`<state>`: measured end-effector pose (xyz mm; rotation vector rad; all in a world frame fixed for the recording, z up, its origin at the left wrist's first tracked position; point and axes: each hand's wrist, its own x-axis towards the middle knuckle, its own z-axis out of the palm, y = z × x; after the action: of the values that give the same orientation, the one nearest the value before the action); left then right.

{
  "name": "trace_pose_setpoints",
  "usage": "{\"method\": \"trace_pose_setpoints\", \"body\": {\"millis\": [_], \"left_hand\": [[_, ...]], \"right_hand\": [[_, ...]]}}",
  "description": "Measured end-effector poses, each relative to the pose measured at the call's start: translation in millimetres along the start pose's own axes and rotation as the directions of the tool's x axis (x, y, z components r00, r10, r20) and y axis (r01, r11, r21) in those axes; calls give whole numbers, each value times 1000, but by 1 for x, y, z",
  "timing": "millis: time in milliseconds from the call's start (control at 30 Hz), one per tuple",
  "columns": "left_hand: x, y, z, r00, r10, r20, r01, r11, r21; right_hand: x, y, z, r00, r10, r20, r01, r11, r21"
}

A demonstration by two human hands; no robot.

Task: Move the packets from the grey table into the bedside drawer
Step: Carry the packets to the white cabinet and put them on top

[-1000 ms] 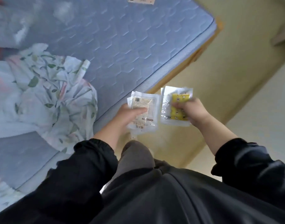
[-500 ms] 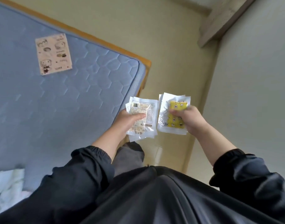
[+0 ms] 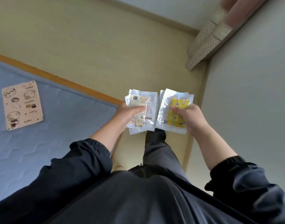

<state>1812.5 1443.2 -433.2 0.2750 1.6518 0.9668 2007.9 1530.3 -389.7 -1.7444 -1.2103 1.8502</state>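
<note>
Status: mid-carry, nothing stowed yet as far as I can see.

- 9 o'clock: bed (image 3: pixel 65 130) with a sticker sheet (image 3: pixel 22 105) on it. No packets there.
- Centre, just left: left hand (image 3: pixel 127 113) grips the left stack (image 3: pixel 146 101) of white packets, fingers (image 3: pixel 138 109) pinching it front to back. More than one packet; can't count the layers.
- Centre, just right: right stack (image 3: pixel 179 102), yellow-print packet on top, edge just beside the left stack. Right hand (image 3: pixel 193 120) is clenched round it from the 3 o'clock side.
- Both stacks are in the air over the floor (image 3: pixel 106 46), resting on nothing.
- 1 o'clock: curtain (image 3: pixel 208 34). 3 o'clock: plain wall (image 3: pixel 251 94).

Done, my read: these packets are off the worktop and in hand.

Left: reach the drawer, open it if it's closed, drop both stacks in. Neither the grey worktop nor the drawer is in view, so I can't tell whether more packets wait there or what state the drawer is in. Both hands are full, so opening it likely means merging the stacks into one hand first.
</note>
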Motion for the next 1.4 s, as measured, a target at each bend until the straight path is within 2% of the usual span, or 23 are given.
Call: {"method": "trace_pose_setpoints", "body": {"millis": [267, 500, 600, 733, 1000, 1233, 1400], "left_hand": [[118, 140, 49, 981, 2, -196, -33, 987, -157], [150, 213, 10, 945, -17, -326, -82, 953, -290], [167, 238, -19, 919, -23, -393, -125, 929, -347], [200, 267, -56, 871, -38, -490, -203, 879, -431], [268, 324, -162, 787, -150, -599, -263, 797, -544], [299, 379, -255, 710, -243, -661, -298, 747, -594], [346, 417, -338, 670, -307, -676, -383, 637, -669]], "right_hand": [[182, -153, -12, 993, -12, 117, 43, 964, -261], [273, -257, 47, 959, -43, 278, 170, 878, -447], [297, -290, 92, 914, -44, 403, 241, 859, -452], [334, -331, 161, 867, -58, 496, 327, 816, -477], [404, -411, 309, 795, 51, 605, 404, 699, -590], [436, -466, 434, 731, 145, 667, 436, 653, -619], [474, -512, 550, 675, 181, 715, 469, 643, -605]]}}
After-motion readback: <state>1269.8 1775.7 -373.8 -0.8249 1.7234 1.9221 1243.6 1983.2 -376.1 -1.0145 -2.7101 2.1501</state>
